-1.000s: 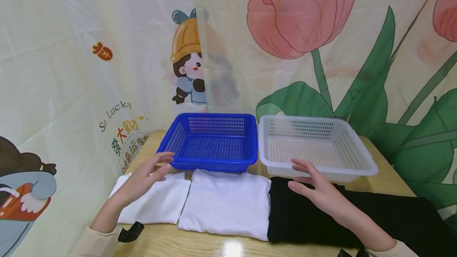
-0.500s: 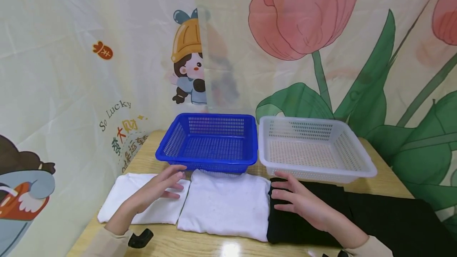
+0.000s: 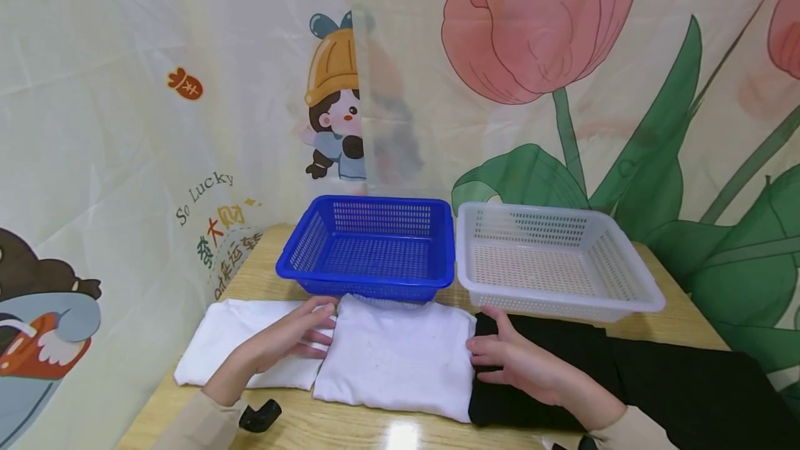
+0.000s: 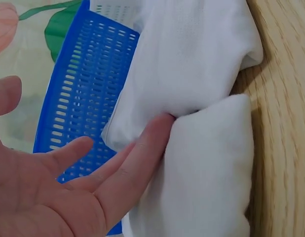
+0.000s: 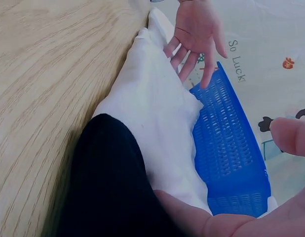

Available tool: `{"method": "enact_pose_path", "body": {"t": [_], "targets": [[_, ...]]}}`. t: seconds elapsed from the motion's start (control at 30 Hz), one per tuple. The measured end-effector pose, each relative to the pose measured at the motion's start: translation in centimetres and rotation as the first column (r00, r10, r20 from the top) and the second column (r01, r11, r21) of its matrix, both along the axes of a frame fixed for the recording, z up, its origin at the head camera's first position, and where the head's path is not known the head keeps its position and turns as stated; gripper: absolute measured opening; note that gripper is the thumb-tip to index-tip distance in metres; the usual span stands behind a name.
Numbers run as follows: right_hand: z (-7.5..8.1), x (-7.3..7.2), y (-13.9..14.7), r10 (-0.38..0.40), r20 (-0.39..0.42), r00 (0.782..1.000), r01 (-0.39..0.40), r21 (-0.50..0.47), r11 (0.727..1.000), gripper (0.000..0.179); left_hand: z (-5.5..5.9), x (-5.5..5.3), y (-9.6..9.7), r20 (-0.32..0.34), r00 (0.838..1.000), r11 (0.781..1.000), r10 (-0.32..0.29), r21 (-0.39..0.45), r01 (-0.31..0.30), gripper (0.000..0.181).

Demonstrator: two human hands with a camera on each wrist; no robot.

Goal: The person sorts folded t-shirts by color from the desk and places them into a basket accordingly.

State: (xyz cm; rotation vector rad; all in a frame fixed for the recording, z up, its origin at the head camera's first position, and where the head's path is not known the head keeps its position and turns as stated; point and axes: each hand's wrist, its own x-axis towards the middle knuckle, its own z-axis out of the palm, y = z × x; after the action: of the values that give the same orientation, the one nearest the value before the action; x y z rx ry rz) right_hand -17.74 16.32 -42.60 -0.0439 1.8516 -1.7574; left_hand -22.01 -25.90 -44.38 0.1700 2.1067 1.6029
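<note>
A folded white cloth [image 3: 394,360] lies in the middle of a row of folded fabric. At its left side is my left hand [image 3: 281,339], fingers extended; in the left wrist view a fingertip reaches into the crease between this middle cloth [image 4: 187,54] and the left white cloth [image 4: 211,163]. My right hand [image 3: 521,363] is at the opposite side, over the folded black cloth [image 3: 556,335]. From the right wrist, its finger [image 5: 184,207] appears against the seam where black cloth [image 5: 108,182] meets white. Neither hand grips anything.
Behind the fabrics stand a blue plastic basket [image 3: 369,283] and a white basket [image 3: 562,301], side by side. More black fabric [image 3: 694,377] extends to the right. A printed curtain [image 3: 250,54] hangs behind the wooden table [image 3: 350,429].
Both hands have come down and inward, from above the outer fabrics to the two sides of the middle white cloth. The fabrics and baskets have stayed in place.
</note>
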Motion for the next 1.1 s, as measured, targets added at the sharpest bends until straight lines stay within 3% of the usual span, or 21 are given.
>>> {"method": "enact_pose_path", "body": {"t": [0.27, 0.63, 1.1], "targets": [[-1.0, -0.9, -0.9, -0.023, 0.047, 0.999, 0.025, -0.045, 0.999, 0.095, -0.2, -0.4, 1.3, 0.046, 0.999, 1.000, 0.023, -0.020, -0.022, 0.074], [-2.3, -1.5, -1.6, -0.012, 0.088, 0.996, 0.024, -0.129, 0.991, 0.087, 0.2, 0.2, 2.3, 0.026, 0.998, 0.997, -0.052, -0.060, 0.053, 0.070], [-3.9, -1.9, -3.0, 0.014, 0.096, 0.995, 0.008, -0.228, 0.974, 0.083, -1.8, -0.6, 2.0, 0.058, 0.995, 0.997, -0.076, 0.035, 0.074, 0.063]]}}
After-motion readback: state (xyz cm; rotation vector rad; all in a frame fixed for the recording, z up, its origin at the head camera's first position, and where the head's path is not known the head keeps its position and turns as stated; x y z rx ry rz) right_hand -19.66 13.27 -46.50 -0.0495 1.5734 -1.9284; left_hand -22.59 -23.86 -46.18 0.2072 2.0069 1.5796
